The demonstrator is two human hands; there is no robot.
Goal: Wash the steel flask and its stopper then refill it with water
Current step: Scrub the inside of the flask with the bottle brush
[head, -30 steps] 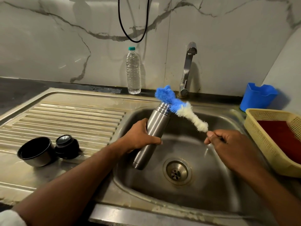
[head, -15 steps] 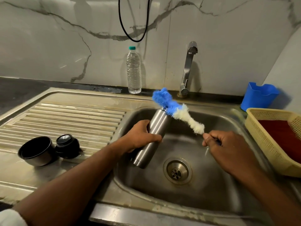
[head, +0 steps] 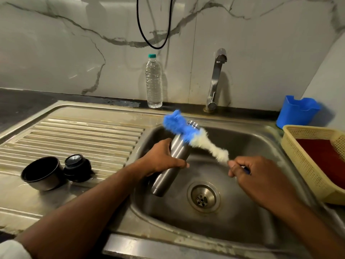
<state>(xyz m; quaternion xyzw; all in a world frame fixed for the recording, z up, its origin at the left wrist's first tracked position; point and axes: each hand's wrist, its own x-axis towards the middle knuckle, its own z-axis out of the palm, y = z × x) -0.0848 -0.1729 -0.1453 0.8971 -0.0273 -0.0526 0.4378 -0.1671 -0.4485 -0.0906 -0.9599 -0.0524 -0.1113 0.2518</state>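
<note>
The bottle brush [head: 188, 136] has slid down from above the steel flask [head: 172, 159]'s mouth to lie across its neck, blue bristles now covering the flask's shoulder.

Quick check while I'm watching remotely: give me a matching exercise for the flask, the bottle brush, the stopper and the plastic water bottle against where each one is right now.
Things:
1. steel flask
2. bottle brush
3. stopper
4. plastic water bottle

Places:
A. standing upright against the wall, behind the sink
B. on the ribbed drainboard, beside the black cup
C. gripped by the left hand, tilted over the basin
D. handle pinched by the right hand, blue bristles across the flask's neck

Pairs: 1-C, 2-D, 3-B, 4-A
</note>
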